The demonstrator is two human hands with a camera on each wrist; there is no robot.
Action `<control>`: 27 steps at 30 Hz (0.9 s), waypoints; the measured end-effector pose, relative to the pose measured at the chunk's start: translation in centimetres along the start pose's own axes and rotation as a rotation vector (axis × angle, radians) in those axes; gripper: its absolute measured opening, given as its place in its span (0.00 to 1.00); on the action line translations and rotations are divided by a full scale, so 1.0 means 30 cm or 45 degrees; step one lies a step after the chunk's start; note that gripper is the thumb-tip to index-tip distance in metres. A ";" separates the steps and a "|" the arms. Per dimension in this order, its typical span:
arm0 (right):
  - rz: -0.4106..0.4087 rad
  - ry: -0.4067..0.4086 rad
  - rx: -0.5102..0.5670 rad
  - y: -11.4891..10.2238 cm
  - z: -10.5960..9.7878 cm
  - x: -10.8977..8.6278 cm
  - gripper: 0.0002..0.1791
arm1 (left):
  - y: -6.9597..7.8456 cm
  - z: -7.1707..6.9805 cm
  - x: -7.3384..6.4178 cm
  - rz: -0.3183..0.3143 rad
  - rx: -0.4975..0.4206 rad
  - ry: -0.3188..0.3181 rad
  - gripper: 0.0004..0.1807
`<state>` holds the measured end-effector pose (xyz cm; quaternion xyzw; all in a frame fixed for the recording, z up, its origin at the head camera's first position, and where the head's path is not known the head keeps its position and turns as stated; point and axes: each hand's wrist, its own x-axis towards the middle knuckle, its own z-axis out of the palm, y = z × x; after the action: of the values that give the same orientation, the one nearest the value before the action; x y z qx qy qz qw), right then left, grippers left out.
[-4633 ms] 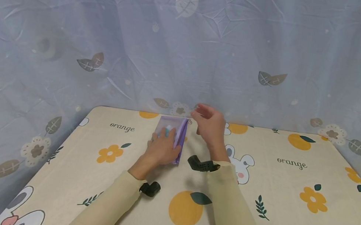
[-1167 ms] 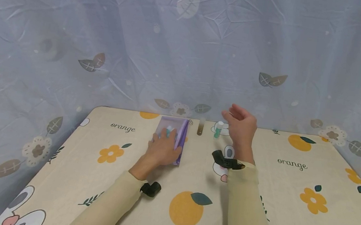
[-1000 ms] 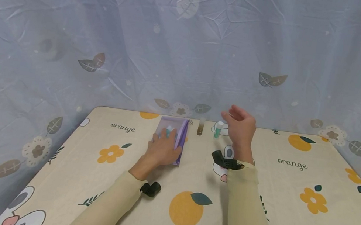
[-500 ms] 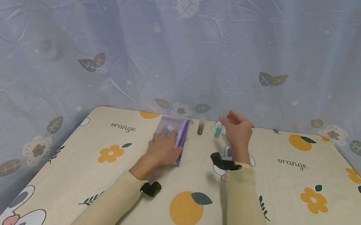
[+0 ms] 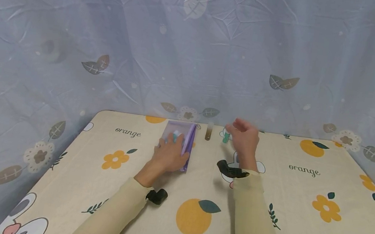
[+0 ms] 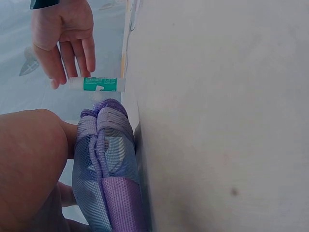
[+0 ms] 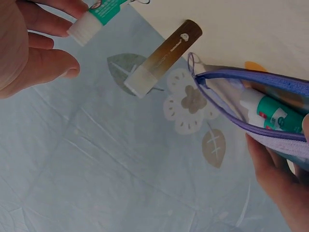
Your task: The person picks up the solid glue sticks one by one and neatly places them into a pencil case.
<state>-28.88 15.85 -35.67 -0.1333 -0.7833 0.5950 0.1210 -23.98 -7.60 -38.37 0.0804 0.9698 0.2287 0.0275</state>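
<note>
My left hand (image 5: 169, 157) holds a purple mesh zipper pouch (image 5: 189, 142) down on the table, fingers spread over its top and thumb at the open zipped side. Inside it lies a green glue stick (image 7: 277, 116) with a white cap. To the right, a brown tube with a pale cap (image 5: 208, 133) stands upright. Farther right is an upright green glue stick (image 5: 226, 137). My right hand (image 5: 245, 143) is at its white cap; in the right wrist view the fingertips are close by the cap and the thumb (image 7: 71, 70) is apart from it.
A cream cloth with orange, flower and rabbit prints covers the table (image 5: 268, 203). Behind its far edge hangs a pale blue-grey curtain (image 5: 235, 60) with leaf prints, close behind the tubes. A small loop (image 7: 191, 60) sticks out from the pouch's zip end.
My right hand went right from beside the pouch, uncovering the brown tube and green glue stick, then came down and left to the green glue stick's cap. My left hand stays on the pouch.
</note>
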 end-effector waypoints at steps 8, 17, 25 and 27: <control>0.023 -0.004 0.000 0.043 0.016 0.020 0.32 | -0.002 0.001 0.000 0.004 -0.002 0.001 0.40; 0.096 -0.030 -0.051 0.075 0.028 0.030 0.31 | -0.004 0.001 0.001 0.008 -0.001 -0.009 0.40; 0.115 -0.040 -0.075 0.085 0.036 0.031 0.28 | -0.004 0.000 0.004 0.010 -0.002 -0.011 0.40; 0.126 -0.041 -0.085 0.086 0.039 0.029 0.27 | -0.004 0.000 0.004 0.008 0.000 -0.011 0.40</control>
<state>-29.94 15.78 -38.43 -0.1665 -0.7969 0.5760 0.0744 -24.11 -7.69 -38.42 0.0845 0.9694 0.2286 0.0311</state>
